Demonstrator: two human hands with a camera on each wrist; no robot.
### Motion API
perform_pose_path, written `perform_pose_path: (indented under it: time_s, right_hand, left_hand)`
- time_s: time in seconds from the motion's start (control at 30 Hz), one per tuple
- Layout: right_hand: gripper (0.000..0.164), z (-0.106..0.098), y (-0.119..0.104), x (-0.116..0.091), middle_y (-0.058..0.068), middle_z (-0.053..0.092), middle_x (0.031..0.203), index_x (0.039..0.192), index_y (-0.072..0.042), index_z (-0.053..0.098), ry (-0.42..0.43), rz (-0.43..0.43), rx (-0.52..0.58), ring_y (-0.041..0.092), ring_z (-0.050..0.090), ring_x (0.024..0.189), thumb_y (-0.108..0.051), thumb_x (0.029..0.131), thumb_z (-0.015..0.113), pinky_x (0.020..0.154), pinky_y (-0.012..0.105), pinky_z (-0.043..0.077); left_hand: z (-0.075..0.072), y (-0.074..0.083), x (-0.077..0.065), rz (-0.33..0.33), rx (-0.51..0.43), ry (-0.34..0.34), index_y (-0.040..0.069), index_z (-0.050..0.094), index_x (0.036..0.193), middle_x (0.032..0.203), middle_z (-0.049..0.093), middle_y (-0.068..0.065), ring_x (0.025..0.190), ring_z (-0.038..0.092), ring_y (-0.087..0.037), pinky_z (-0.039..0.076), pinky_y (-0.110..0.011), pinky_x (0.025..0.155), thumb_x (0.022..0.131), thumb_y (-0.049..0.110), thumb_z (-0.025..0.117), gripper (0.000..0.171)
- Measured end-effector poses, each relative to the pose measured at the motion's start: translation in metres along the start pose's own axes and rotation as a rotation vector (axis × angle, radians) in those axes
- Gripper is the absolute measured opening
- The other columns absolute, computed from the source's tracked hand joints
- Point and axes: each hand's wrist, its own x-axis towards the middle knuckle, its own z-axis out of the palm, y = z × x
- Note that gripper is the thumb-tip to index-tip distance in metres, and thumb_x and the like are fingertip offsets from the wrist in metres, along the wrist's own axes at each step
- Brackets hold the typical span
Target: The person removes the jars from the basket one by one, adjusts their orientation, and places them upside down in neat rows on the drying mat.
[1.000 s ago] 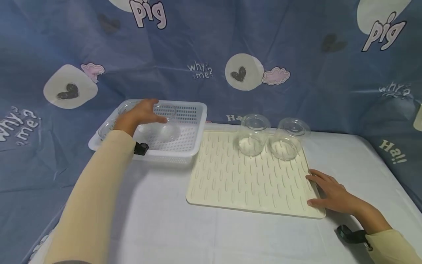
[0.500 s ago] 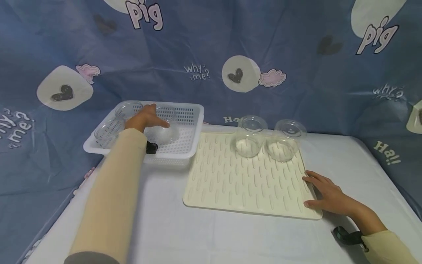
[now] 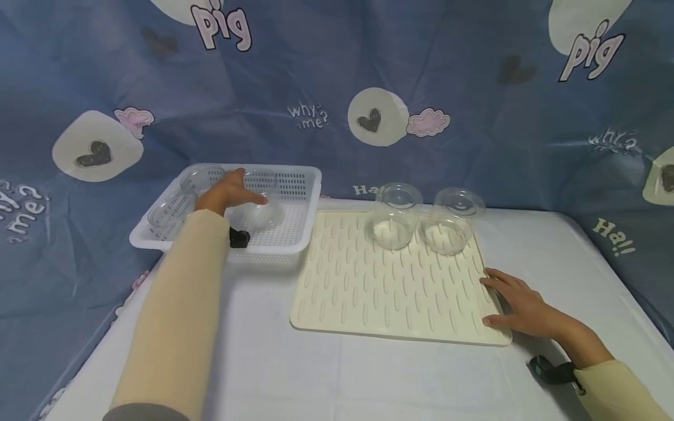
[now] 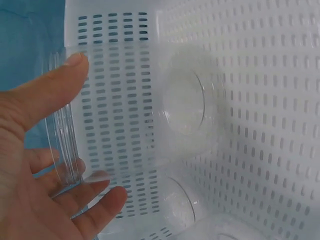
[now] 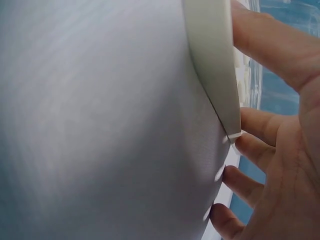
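At the left, my left hand (image 3: 223, 193) reaches down into a white perforated plastic basket (image 3: 305, 234). It grips a clear plastic cup (image 4: 185, 110) by the rim; in the left wrist view the thumb lies on one side and the fingers bend round the other. The cup's round base points to the basket floor. More clear cups (image 3: 202, 177) stand in the basket beside the hand. My right hand (image 3: 526, 307) rests at the right edge of a cream ribbed mat (image 3: 368, 292), thumb and fingers loosely spread along it.
Toward the back of the mat, two clear cups, one on the left (image 3: 395, 219) and one on the right (image 3: 453, 222), stand side by side. A white cloth (image 3: 295, 380) covers the table, and a blue printed curtain (image 3: 326, 64) hangs behind it.
My left hand has shifted slightly right and lower inside the basket, then stayed there. The right hand keeps its place at the mat's edge. The head view has turned a little.
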Motion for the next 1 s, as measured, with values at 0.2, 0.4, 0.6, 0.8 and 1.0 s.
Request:
perform_pose_path:
  time_s: [0.2, 0.4, 0.6, 0.8, 1.0]
  right_hand:
    - [0.079, -0.004, -0.003, 0.007, 0.028, 0.033, 0.150, 0.139, -0.001, 0.046, -0.020, 0.001, -0.018, 0.056, 0.037, 0.128, -0.037, 0.079, 0.082, 0.083, 0.076, 0.038]
    - [0.080, -0.004, -0.003, 0.007, 0.030, 0.032, 0.150, 0.139, 0.000, 0.046, -0.041, 0.033, 0.007, 0.058, 0.035, 0.128, -0.037, 0.078, 0.082, 0.084, 0.077, 0.036]
    - [0.081, -0.002, -0.001, 0.004, 0.031, 0.032, 0.150, 0.139, 0.001, 0.046, -0.042, 0.040, 0.009, 0.058, 0.035, 0.128, -0.037, 0.078, 0.082, 0.085, 0.078, 0.035]
    - [0.079, -0.003, 0.000, 0.003, 0.031, 0.033, 0.149, 0.138, 0.000, 0.047, -0.023, 0.025, 0.010, 0.058, 0.036, 0.127, -0.035, 0.077, 0.083, 0.084, 0.078, 0.036]
    - [0.078, -0.002, 0.000, 0.003, 0.031, 0.032, 0.149, 0.138, 0.000, 0.047, -0.022, 0.030, 0.024, 0.058, 0.035, 0.128, -0.035, 0.077, 0.083, 0.084, 0.079, 0.034]
  left_hand:
    - [-0.005, -0.009, -0.005, 0.004, 0.028, 0.019, 0.000, -0.005, 0.158, 0.165, 0.002, -0.027, 0.151, 0.009, -0.050, 0.021, -0.066, 0.119, 0.089, 0.047, 0.067, 0.110]
    - [-0.020, -0.004, -0.013, 0.051, 0.021, 0.038, -0.002, -0.001, 0.158, 0.165, 0.006, -0.027, 0.151, 0.010, -0.049, 0.020, -0.064, 0.120, 0.088, 0.055, 0.065, 0.112]
    - [-0.037, 0.008, -0.027, 0.138, 0.034, 0.106, -0.002, 0.002, 0.158, 0.164, 0.012, -0.026, 0.151, 0.015, -0.047, 0.021, -0.063, 0.120, 0.086, 0.059, 0.066, 0.113]
    - [-0.047, 0.015, -0.047, 0.257, -0.022, 0.233, 0.004, 0.007, 0.160, 0.165, 0.015, -0.022, 0.148, 0.026, -0.045, 0.028, -0.064, 0.117, 0.085, 0.059, 0.068, 0.111]
    - [-0.048, 0.020, -0.067, 0.308, -0.089, 0.323, 0.013, 0.011, 0.161, 0.165, 0.018, -0.014, 0.145, 0.035, -0.041, 0.038, -0.062, 0.111, 0.081, 0.051, 0.077, 0.110]
